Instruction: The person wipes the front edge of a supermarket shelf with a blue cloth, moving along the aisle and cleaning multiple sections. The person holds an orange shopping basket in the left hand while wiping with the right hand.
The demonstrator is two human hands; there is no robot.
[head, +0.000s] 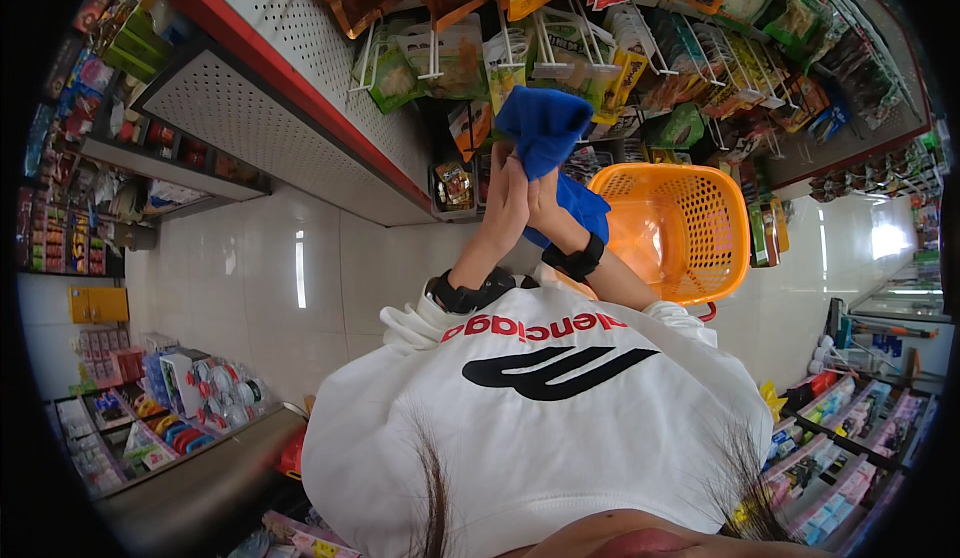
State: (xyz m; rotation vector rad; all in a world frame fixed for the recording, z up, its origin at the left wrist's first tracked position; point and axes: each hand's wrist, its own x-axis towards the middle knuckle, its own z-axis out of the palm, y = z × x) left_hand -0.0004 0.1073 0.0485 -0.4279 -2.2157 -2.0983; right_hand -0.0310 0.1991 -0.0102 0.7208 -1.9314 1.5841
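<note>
My left hand (507,194) and my right hand (545,196) are close together in front of the hanging packets, both on a blue cloth (544,127). Part of the cloth stands up above the fingers, and another part hangs down behind my right wrist. The fingertips are partly hidden by the cloth. Black bands sit on both wrists. Just right of my right forearm is an orange plastic basket (667,232) with perforated sides and nothing visible inside.
Packaged snacks (450,55) hang on metal hooks ahead. A perforated metal shelf (262,123) with a red edge runs along the left. Bottles (225,389) stand at lower left, and shelves of small goods (832,453) at lower right. Tiled floor (300,280) shows between.
</note>
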